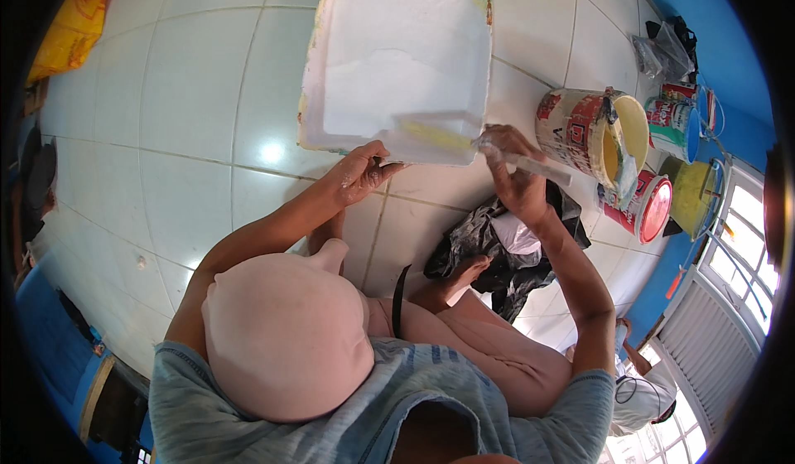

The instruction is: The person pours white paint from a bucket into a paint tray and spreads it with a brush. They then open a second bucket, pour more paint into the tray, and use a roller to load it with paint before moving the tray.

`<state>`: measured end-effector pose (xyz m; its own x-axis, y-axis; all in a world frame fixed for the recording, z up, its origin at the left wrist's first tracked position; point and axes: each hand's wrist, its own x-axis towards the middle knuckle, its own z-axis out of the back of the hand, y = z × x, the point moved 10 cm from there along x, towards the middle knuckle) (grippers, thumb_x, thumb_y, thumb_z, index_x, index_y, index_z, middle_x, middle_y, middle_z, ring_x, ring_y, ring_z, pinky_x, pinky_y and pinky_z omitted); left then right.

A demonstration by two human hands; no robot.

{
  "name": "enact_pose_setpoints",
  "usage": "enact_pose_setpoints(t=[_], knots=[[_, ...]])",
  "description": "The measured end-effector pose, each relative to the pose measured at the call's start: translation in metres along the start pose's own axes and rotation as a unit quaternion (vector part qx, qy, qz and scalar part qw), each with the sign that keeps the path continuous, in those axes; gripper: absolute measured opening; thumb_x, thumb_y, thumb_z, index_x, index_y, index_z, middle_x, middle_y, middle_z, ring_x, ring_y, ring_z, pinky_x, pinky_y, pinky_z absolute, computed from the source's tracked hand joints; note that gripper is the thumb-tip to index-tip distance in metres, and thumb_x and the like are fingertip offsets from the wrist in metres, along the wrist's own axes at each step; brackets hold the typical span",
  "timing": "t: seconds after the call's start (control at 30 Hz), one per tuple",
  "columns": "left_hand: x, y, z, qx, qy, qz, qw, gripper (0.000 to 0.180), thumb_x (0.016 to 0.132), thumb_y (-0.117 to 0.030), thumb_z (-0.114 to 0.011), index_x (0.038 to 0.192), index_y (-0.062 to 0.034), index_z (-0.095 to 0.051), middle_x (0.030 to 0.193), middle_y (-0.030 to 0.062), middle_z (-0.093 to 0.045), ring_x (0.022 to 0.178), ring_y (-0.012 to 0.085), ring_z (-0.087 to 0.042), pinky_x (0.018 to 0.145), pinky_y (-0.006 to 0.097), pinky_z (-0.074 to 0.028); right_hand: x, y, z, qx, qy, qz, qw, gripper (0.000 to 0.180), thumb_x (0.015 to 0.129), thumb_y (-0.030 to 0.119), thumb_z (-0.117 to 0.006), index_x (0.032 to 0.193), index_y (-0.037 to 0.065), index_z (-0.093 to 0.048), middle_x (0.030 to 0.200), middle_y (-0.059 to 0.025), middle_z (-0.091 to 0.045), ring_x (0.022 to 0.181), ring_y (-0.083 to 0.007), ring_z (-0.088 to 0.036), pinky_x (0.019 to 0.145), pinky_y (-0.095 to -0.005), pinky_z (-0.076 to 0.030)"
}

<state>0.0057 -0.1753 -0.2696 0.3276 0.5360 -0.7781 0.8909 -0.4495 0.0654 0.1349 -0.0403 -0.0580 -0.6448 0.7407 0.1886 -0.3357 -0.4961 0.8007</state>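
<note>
A square white tub [312,91] with a stained, chipped rim lies on the tiled floor in front of me. White material [397,41] covers its inside; whether it is powder, paste or paint I cannot tell. My left hand [364,172] is closed at the tub's near rim, gripping its edge, with whitish smears on the skin. In my right hand [517,170] is a pale-handled tool [439,135] with a yellowish head, held over the near right corner of the tub. Motion blurs the tool, so its exact kind is unclear.
Right of the tub, a paint-stained bucket [571,132] lies tipped, with a red-lidded can [654,207] and other containers nearby. A black plastic bag [464,244] lies by my foot. A yellow sack [73,21] is at far left. Another person [642,402] is at lower right.
</note>
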Motion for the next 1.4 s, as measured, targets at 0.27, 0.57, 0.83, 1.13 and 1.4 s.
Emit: enact_pose_setpoints(t=[0.27, 0.57, 0.83, 1.13, 1.4], knots=[[0.004, 0.002, 0.006, 0.0, 0.046, 0.054, 0.998, 0.016, 0.084, 0.003, -0.054, 0.089, 0.0155, -0.045, 0.107, 0.0252, -0.052, 0.106, 0.0355, -0.061, 0.091, 0.033, -0.059, -0.005, -0.074, 0.027, 0.017, -0.146, -0.13, 0.981, 0.011, 0.087, 0.007, -0.066, 0.097, 0.001, -0.067, 0.091, -0.0111, -0.067, 0.087, -0.0238, -0.059, 0.079, -0.0329, -0.045], [-0.01, -0.001, -0.014, -0.033, 0.063, 0.069, 0.995, 0.031, 0.085, 0.003, -0.05, 0.108, 0.0224, -0.04, 0.117, 0.0297, -0.05, 0.109, 0.038, -0.059, 0.087, 0.034, -0.06, 0.014, -0.052, -0.002, 0.004, -0.088, -0.094, 0.992, 0.014, 0.078, 0.007, -0.073, 0.092, 0.007, -0.072, 0.095, -0.0057, -0.071, 0.083, -0.0205, -0.054, 0.079, -0.0325, -0.041], [-0.005, -0.001, -0.009, -0.025, 0.07, 0.06, 0.995, 0.027, 0.085, 0.002, -0.052, 0.103, 0.0201, -0.042, 0.111, 0.0271, -0.051, 0.104, 0.0354, -0.062, 0.088, 0.034, -0.06, 0.028, -0.041, -0.025, -0.035, -0.039, -0.062, 0.997, 0.013, 0.08, 0.012, -0.073, 0.093, 0.012, -0.074, 0.094, -0.0031, -0.072, 0.083, -0.019, -0.054, 0.084, -0.0314, -0.038], [0.005, -0.001, 0.022, 0.027, -0.025, 0.04, 0.999, 0.031, 0.087, 0.002, -0.05, 0.112, 0.0179, -0.041, 0.118, 0.0228, -0.05, 0.105, 0.0309, -0.06, 0.096, 0.033, -0.056, 0.033, -0.048, -0.051, -0.019, -0.002, -0.078, 0.997, 0.012, 0.081, 0.014, -0.074, 0.091, 0.01, -0.074, 0.096, -0.0019, -0.071, 0.087, -0.0186, -0.054, 0.087, -0.0309, -0.038], [-0.006, -0.003, 0.014, 0.035, -0.034, 0.039, 0.998, 0.011, 0.085, 0.003, -0.055, 0.087, 0.01, -0.047, 0.097, 0.015, -0.051, 0.086, 0.0219, -0.062, 0.09, 0.031, -0.059, 0.032, -0.065, -0.033, 0.017, -0.037, -0.145, 0.989, 0.013, 0.08, 0.011, -0.074, 0.093, 0.009, -0.073, 0.095, -0.0021, -0.071, 0.087, -0.0209, -0.056, 0.088, -0.0329, -0.039]])
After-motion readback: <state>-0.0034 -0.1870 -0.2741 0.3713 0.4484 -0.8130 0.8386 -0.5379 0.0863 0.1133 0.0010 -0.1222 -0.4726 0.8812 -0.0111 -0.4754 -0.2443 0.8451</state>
